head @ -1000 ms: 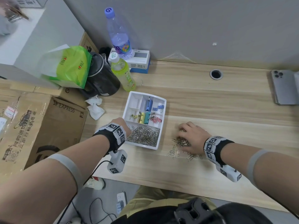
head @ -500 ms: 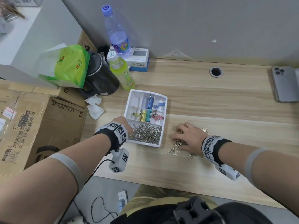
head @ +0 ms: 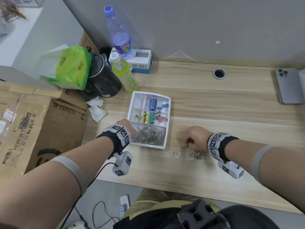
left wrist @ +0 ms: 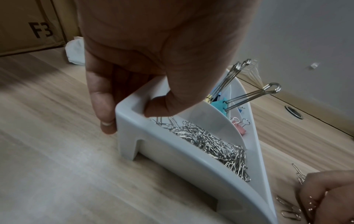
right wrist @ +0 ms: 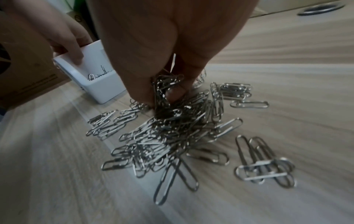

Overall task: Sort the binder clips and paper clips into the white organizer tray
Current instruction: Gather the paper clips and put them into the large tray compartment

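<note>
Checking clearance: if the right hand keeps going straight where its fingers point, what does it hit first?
The right hand points down into the loose paper clips, already pinching a bunch. Going on, its fingers would probably meet more of that pile, then the wooden desk just beneath.
</note>
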The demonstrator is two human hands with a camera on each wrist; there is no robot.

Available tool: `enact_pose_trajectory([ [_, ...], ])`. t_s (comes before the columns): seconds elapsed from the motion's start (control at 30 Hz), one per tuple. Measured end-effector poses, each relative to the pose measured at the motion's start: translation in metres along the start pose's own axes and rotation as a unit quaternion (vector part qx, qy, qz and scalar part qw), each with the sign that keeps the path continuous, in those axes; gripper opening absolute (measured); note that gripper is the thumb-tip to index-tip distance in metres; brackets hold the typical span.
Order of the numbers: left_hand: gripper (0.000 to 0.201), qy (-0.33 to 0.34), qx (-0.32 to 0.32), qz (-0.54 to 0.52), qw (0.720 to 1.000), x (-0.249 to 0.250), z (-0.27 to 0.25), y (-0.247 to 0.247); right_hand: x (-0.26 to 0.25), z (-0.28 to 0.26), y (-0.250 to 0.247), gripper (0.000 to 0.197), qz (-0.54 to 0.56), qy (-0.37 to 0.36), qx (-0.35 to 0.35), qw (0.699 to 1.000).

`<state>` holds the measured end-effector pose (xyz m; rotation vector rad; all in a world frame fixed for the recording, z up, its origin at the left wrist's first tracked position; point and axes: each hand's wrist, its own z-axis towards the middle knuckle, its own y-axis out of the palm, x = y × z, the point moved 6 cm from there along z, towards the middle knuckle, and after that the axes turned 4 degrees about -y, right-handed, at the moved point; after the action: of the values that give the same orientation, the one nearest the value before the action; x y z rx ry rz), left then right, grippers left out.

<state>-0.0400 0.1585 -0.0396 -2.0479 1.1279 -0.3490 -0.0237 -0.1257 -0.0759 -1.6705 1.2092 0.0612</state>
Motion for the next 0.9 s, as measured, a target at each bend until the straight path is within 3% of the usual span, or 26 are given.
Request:
enact_pose_trajectory([
  [0.27,0.023,0.007,-0.011,-0.012,1.0,0.003,0.004,0.004,-0.001,-0.003,-0.024,0.009,0.108,0.07,0.016,0.992],
  [0.47,0.025,0.016,-0.011,-0.014,1.0,0.003,0.007,0.006,-0.047,0.023,-0.046,0.013,0.172,0.041,0.049,0.983],
  [0.6,0.024,0.017,-0.007,-0.009,1.0,0.002,0.007,0.005,-0.08,0.048,-0.042,0.007,0.178,0.015,0.083,0.981],
  [0.67,0.023,0.015,-0.006,-0.008,1.0,0.002,0.008,0.006,-0.091,0.054,-0.034,0.013,0.172,0.005,0.071,0.983],
  [0.77,0.024,0.013,-0.009,-0.013,1.0,0.002,0.01,0.007,-0.094,0.051,-0.026,0.019,0.16,-0.012,0.047,0.986],
  [0.9,0.027,0.016,-0.008,-0.013,1.0,0.002,0.01,0.006,-0.066,0.033,-0.042,0.024,0.163,0.028,0.102,0.981],
])
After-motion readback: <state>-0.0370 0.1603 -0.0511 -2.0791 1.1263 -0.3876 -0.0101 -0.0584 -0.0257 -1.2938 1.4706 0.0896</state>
